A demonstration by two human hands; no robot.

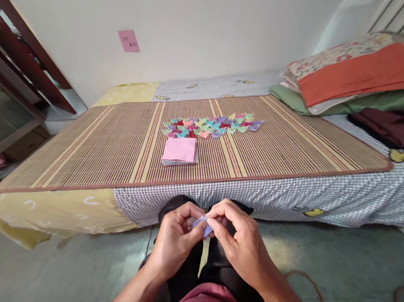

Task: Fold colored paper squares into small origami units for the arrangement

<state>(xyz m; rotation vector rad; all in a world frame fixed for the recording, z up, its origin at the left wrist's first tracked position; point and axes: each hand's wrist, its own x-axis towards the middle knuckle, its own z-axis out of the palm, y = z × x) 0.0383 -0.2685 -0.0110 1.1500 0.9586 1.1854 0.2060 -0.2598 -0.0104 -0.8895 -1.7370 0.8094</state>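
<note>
Above my lap, a small folded piece of lavender paper (207, 228) is pinched between both hands. My left hand (180, 233) grips its left side, with the thumb lying across the front. My right hand (232, 234) presses the upper right part between thumb and fingers. The fingers cover much of the paper, so its full shape is hidden. On the mat ahead rests a stack of paper squares (180, 150) with a pink sheet on top. Just behind it, several small folded paper pieces (212, 125) in many colours stand in rows.
A striped mat (117, 146) covers the bed, over a checked sheet (350, 198) and a yellow cloth (76, 217). Pillows (360, 74) and a folded maroon cloth (401, 129) lie at the right. A pink note (128, 41) is on the wall. A cable (313, 285) curves across the floor.
</note>
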